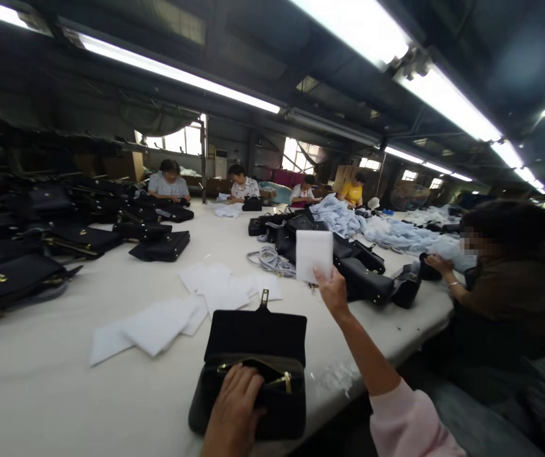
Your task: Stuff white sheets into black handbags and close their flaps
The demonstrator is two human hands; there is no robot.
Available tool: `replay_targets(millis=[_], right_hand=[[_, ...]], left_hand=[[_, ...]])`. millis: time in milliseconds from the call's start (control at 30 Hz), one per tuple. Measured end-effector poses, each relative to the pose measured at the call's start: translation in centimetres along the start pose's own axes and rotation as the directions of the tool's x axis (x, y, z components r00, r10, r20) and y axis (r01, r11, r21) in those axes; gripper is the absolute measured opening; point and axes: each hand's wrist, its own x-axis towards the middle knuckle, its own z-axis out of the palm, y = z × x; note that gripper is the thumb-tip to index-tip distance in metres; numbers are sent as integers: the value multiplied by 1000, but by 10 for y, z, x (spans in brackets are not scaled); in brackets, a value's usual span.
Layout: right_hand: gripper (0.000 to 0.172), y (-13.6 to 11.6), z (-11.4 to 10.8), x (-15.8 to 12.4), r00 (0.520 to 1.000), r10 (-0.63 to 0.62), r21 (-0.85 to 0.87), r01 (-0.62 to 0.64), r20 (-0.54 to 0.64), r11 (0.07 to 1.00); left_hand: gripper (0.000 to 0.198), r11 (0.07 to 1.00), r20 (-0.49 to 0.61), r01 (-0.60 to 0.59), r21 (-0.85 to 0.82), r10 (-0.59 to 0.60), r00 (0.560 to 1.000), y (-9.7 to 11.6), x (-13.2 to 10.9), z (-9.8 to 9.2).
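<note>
A black handbag lies before me on the table with its flap folded back and its gold zipper partly undone. My left hand is at the bag's mouth, fingers bent over the front edge by the zip; the fingertips are partly hidden. Raised above the table to the right, my right hand pinches a white foam sheet by its lower edge. Beyond the bag, several similar white sheets are spread loosely on the tabletop.
Black bags are heaped at the left and beyond my right hand. Coiled grey straps lie beside the right heap. Pale blue wrapping is piled behind. A co-worker sits close on the right; several others work across the white table.
</note>
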Motion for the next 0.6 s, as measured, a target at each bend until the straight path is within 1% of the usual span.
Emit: replay_targets(millis=[33,67,100,133,167,200,233,267,333,400,433,500,567,600], right_hand=[[48,-13,-21,-20,998,-57,181,61,-29,982],[49,-25,-39,-42,994,-104,353,102,-15,930],[47,-37,-54,-64,987,-151,473,111,49,874],[44,-48,-65,-85,971,-198,547,95,132,832],[40,-56,-73,-104,943,-242,568,73,228,820],[36,-62,-76,-119,911,-277,558,65,305,828],[32,-65,-75,-132,884,-304,530,77,356,845],[28,-66,-71,-142,867,-324,496,104,380,862],[22,-62,-53,-154,862,-348,432,172,370,885],[17,-57,-32,-157,858,-380,399,232,346,887],[15,-54,-22,-156,844,-404,388,261,353,884],[7,-50,-9,-152,792,-444,333,321,419,886],[3,-50,-7,-149,726,-442,217,389,527,896],[5,-52,-8,-148,689,-430,146,432,584,890]], left_hand=[[44,1000,38,30,3,-30,999,4,3,-6],[40,999,71,44,19,-45,996,8,6,-11],[37,998,93,56,42,-60,994,12,9,-16],[35,996,110,64,63,-70,991,16,11,-20],[35,995,122,65,81,-75,990,19,13,-24],[37,993,138,62,97,-76,988,21,15,-28],[40,992,150,59,112,-76,986,22,15,-32],[42,991,155,57,125,-76,985,23,15,-36],[41,987,156,60,147,-83,984,23,13,-43],[37,986,159,67,154,-91,983,19,10,-49],[37,987,161,70,147,-94,982,17,8,-52],[42,989,159,78,125,-98,982,10,5,-54],[49,991,140,90,100,-104,985,3,1,-55],[50,991,126,97,89,-108,986,1,-1,-55]])
